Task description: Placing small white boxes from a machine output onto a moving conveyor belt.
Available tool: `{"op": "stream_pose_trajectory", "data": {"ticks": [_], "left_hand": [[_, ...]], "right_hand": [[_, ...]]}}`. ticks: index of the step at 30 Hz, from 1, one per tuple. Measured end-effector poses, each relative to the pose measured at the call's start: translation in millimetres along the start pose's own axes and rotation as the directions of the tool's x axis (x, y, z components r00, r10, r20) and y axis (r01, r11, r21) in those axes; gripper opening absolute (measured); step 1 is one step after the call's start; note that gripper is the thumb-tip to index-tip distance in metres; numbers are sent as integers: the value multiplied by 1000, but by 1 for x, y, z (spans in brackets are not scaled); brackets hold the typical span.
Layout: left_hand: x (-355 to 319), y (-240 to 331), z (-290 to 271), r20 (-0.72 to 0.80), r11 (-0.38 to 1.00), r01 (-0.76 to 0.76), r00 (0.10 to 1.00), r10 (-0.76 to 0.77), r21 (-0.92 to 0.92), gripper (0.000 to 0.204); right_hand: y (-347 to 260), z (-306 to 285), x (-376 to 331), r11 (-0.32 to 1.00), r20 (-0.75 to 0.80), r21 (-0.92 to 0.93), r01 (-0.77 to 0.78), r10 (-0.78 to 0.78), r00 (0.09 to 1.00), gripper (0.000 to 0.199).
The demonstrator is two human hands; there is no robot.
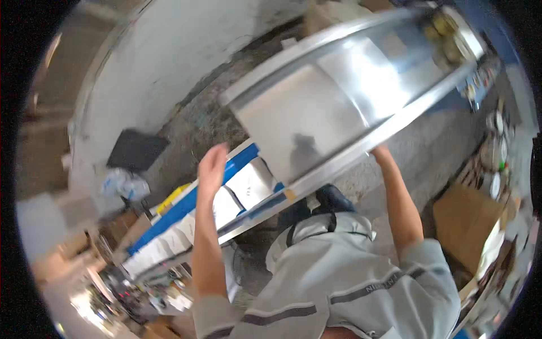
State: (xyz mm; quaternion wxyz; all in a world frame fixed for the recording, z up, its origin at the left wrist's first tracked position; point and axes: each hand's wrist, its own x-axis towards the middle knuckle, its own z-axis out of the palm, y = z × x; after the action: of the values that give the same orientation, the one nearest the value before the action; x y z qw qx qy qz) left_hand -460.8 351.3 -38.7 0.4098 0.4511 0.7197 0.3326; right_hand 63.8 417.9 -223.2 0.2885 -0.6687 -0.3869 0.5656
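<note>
A long metal-railed bench [370, 137] runs slantwise in front of me, from lower left to upper right. Flat shiny sheets [296, 113] cover its middle. Its left part has a blue strip [241, 159] and a row of white pieces [248, 183] under it. My left hand [212, 166] reaches over this strip, fingers stretched out and slightly blurred, with nothing seen in them. At the bench's near rail is my right hand [380, 151]; the rail hides its fingers, so I cannot tell whether it grips anything.
A dark flat panel [137, 149] and a clear plastic bag [125, 185] lie on the floor by the white wall [152, 68]. Brown cardboard [468, 223] stands on the right. Yellowish objects [446, 37] sit at the bench's far end.
</note>
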Motion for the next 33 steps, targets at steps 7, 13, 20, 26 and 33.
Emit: {"op": "stream_pose_trajectory", "data": {"ticks": [7,13,20,26,33], "left_hand": [[162,-122,82,564,757,-567,758,327,324,34],[172,-109,119,785,444,-805,545,294,393,39],[136,-74,113,856,174,-903,427,292,392,39],[128,-78,119,719,863,-476,659,220,172,42],[138,-97,141,699,985,-35,700,144,-168,38]], "right_hand": [[17,-28,-103,956,-7,-92,-279,280,960,38],[60,-16,-184,897,-103,-86,-433,424,900,39],[84,14,-198,883,-74,-69,-464,459,885,44],[83,34,-197,899,-79,-62,-435,430,900,40],[92,32,-194,881,-21,-144,-451,453,891,43]]}}
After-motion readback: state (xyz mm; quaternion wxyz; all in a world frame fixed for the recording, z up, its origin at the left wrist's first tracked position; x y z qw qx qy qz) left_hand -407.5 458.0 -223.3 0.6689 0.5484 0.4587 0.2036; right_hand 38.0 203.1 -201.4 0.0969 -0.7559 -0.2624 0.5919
